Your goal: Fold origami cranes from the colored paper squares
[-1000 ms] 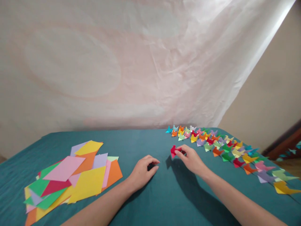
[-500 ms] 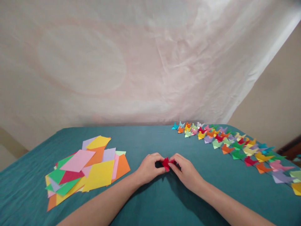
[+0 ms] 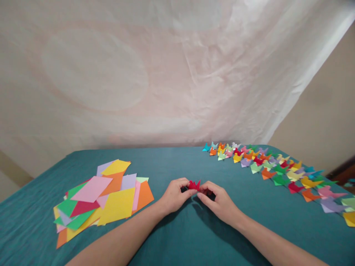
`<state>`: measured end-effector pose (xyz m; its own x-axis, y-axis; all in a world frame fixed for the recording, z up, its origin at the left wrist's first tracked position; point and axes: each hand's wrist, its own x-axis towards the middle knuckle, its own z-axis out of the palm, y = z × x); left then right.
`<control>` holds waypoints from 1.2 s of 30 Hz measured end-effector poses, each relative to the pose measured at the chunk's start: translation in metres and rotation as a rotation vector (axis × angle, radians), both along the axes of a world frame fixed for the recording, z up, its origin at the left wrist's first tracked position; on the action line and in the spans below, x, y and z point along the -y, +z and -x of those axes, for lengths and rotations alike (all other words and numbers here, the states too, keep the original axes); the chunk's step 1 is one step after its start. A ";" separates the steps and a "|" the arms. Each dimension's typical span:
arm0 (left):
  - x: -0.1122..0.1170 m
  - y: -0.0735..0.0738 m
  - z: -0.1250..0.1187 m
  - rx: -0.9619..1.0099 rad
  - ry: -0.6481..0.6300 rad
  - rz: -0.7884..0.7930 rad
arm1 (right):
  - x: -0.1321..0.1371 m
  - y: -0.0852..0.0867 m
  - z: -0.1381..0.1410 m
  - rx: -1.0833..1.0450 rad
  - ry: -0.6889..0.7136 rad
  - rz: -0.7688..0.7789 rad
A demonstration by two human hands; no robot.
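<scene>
A small red origami bird [image 3: 194, 185] with pointed tips is held just above the teal cloth, between my two hands. My left hand [image 3: 176, 195] pinches its left side and lower edge between thumb and fingers. At the bird's right end is my right hand [image 3: 217, 202], its fingers curled and its fingertips against the paper. The thumb of that hand sits a little lower, near the bird's base. Part of the bird's left side is hidden behind my left fingers.
Left of my hands lies a loose pile of coloured paper sheets [image 3: 118, 207]. Rows of folded paper birds [image 3: 267, 173] in many colours run along the right side of the teal tablecloth [image 3: 172, 162]. A pale hanging sheet [image 3: 166, 74] rises behind the table.
The red bird has been turned and raised slightly, so its pointed tips now show upward. My right fingers have shifted from pinching across it to its right end.
</scene>
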<state>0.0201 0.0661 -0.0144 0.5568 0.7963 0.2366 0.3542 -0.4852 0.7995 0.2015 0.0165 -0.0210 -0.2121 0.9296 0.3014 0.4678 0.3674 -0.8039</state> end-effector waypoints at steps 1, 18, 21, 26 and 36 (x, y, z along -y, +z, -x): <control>0.000 0.001 0.000 -0.006 -0.008 0.001 | -0.001 -0.001 0.000 0.000 0.002 0.009; -0.002 0.003 0.003 -0.036 -0.164 0.005 | -0.004 -0.001 -0.001 -0.041 -0.036 -0.019; -0.002 0.003 0.003 -0.030 -0.189 -0.013 | -0.003 0.000 -0.001 -0.031 -0.043 -0.062; -0.001 0.004 0.001 -0.031 -0.176 -0.008 | -0.001 0.002 -0.001 -0.006 -0.031 -0.154; 0.002 0.007 -0.001 0.000 0.014 0.022 | -0.004 0.000 -0.002 0.000 -0.047 -0.086</control>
<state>0.0208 0.0641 -0.0073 0.5457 0.8089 0.2190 0.3612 -0.4628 0.8095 0.2032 0.0201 -0.0211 -0.1691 0.9093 0.3803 0.4857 0.4127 -0.7706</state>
